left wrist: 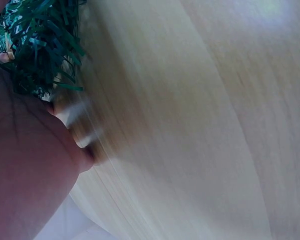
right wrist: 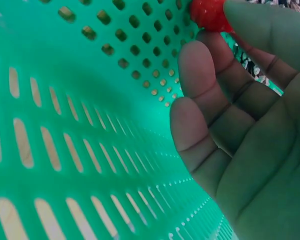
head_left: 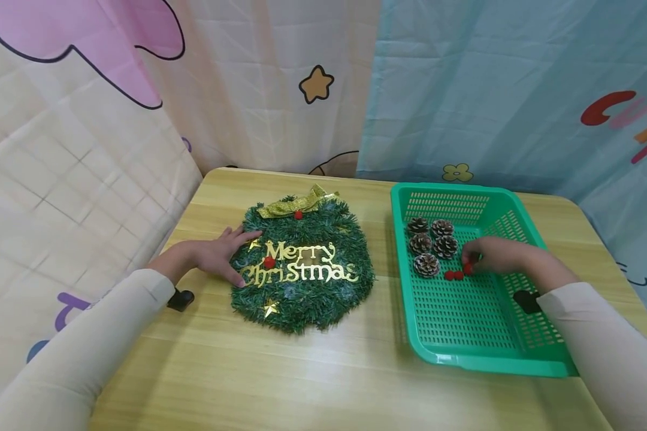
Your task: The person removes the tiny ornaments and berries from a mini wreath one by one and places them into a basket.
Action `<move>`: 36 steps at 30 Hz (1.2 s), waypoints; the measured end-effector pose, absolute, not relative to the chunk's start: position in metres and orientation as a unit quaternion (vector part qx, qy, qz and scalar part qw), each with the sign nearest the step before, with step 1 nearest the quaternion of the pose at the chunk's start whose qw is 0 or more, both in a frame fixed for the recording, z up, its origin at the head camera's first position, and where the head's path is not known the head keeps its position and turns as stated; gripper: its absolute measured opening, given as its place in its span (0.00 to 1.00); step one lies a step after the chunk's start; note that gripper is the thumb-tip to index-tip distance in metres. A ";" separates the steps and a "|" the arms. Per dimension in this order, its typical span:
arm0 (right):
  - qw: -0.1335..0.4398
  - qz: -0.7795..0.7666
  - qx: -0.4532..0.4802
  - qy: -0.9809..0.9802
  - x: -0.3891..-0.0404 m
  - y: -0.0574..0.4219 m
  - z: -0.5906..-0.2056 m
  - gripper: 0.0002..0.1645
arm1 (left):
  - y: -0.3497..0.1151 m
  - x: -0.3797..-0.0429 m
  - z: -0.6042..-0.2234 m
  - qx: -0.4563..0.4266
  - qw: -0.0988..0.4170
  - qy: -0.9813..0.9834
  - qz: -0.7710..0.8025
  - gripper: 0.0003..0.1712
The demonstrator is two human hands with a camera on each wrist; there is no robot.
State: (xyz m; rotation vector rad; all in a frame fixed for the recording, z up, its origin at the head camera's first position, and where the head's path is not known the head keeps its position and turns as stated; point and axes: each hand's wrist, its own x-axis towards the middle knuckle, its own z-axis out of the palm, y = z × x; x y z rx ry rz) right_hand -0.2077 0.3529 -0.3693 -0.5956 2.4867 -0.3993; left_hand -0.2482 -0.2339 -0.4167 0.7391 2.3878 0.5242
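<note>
A green tinsel wreath lies on the table, with gold "Merry Christmas" lettering across its middle. It carries a gold ribbon bow, gold stars and two red balls. My left hand rests on the wreath's left edge, thumb and fingers spread. Inside the green basket, my right hand pinches a small red ball between thumb and fingers. Two more red balls lie on the basket floor just left of that hand.
Several white-tipped pine cones sit in the basket's back left part. The basket stands on the right of the wooden table. Behind the table hangs a printed curtain.
</note>
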 end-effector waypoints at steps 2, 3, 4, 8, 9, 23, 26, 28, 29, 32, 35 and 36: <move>0.278 -0.146 -0.220 0.924 -0.207 0.353 -0.369 0.05 | -0.234 -0.248 -0.416 0.280 0.289 0.894 0.199 0.70; 0.280 -0.145 -0.219 0.924 -0.207 0.353 -0.369 0.05 | -0.234 -0.248 -0.417 0.280 0.289 0.893 0.199 0.70; 0.281 -0.143 -0.219 0.923 -0.208 0.354 -0.369 0.05 | -0.234 -0.248 -0.417 0.280 0.290 0.893 0.199 0.70; 0.288 -0.141 -0.215 0.923 -0.207 0.354 -0.368 0.06 | -0.235 -0.249 -0.417 0.277 0.290 0.895 0.196 0.70; 0.289 -0.141 -0.214 0.922 -0.208 0.354 -0.368 0.06 | -0.235 -0.249 -0.418 0.276 0.290 0.895 0.195 0.70; 0.276 -0.128 -0.226 0.925 -0.207 0.351 -0.350 0.06 | -0.235 -0.248 -0.417 0.276 0.291 0.896 0.189 0.70; 0.272 -0.124 -0.233 0.926 -0.207 0.345 -0.342 0.07 | -0.235 -0.248 -0.417 0.276 0.290 0.897 0.189 0.70; 0.268 -0.122 -0.239 0.925 -0.208 0.339 -0.337 0.08 | -0.235 -0.248 -0.418 0.275 0.290 0.897 0.188 0.70; 0.263 -0.121 -0.246 0.925 -0.208 0.336 -0.334 0.09 | -0.235 -0.248 -0.418 0.274 0.290 0.897 0.188 0.70; 0.243 -0.109 -0.271 0.925 -0.209 0.324 -0.326 0.08 | -0.234 -0.248 -0.417 0.272 0.290 0.898 0.187 0.70; 0.224 -0.098 -0.298 0.923 -0.209 0.308 -0.315 0.08 | -0.233 -0.247 -0.417 0.271 0.291 0.899 0.185 0.70; 0.222 -0.095 -0.306 0.921 -0.209 0.302 -0.311 0.08 | -0.234 -0.247 -0.417 0.271 0.290 0.899 0.185 0.70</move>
